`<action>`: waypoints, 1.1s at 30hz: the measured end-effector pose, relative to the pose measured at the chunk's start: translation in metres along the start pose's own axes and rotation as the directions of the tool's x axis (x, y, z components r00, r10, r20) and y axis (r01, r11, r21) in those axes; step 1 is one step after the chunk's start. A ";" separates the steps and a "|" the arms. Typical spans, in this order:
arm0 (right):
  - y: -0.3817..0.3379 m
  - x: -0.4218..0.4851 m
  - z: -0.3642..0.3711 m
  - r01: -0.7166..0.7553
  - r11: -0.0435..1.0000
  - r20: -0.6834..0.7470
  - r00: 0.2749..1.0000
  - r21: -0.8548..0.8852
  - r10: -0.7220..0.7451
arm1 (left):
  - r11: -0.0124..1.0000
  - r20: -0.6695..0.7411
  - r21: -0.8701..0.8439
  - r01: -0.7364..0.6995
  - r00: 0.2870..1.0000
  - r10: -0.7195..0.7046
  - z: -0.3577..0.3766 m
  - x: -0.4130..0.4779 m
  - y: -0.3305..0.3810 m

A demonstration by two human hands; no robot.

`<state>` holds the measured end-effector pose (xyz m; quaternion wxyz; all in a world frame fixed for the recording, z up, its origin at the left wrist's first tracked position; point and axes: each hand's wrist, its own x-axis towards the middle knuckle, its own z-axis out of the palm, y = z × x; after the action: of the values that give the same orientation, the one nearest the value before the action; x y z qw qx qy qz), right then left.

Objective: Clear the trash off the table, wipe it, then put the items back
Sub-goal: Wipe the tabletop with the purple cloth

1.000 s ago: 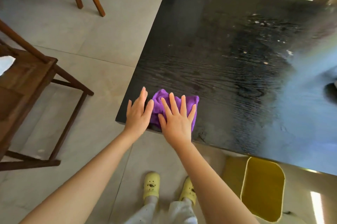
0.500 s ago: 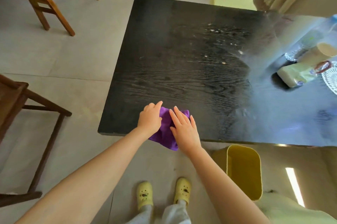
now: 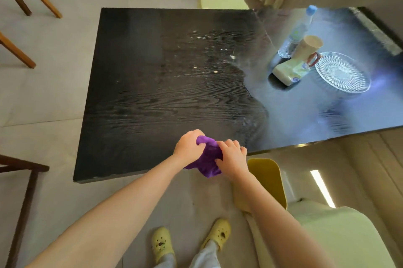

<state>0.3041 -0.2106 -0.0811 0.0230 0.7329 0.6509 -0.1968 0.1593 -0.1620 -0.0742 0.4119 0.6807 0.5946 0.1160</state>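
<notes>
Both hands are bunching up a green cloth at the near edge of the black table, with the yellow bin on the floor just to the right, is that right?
Not quite: the cloth is purple, not green, as the head view shows. Otherwise yes: the left hand and right hand bunch it at the near edge of the black table, with the yellow bin to the right.

On the desk (image 3: 152,104), the bottle (image 3: 298,29), cup (image 3: 308,46), packet (image 3: 290,71) and glass plate (image 3: 342,72) cluster at two o'clock. Crumbs (image 3: 214,56) lie at twelve. The bin (image 3: 269,178) stands on the floor at five o'clock.
</notes>
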 end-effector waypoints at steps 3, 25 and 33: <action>0.035 -0.004 -0.024 -0.053 0.999 0.007 0.999 0.007 0.053 | 0.996 0.138 -0.029 -0.090 0.986 0.093 -0.001 0.001 0.032; 0.279 -0.061 -0.269 -0.066 0.790 -0.153 0.968 0.609 0.199 | 0.879 0.135 0.019 -0.477 0.872 0.470 0.043 0.063 0.337; 0.339 -0.056 -0.233 -0.217 0.752 0.000 0.961 0.623 0.277 | 0.857 0.421 0.105 -0.505 0.803 0.422 0.095 0.101 0.341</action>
<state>0.6861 -0.2479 0.0759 -0.2217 0.7875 0.4486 -0.3597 0.4910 -0.0951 0.0709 0.4040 0.8547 0.3258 0.0143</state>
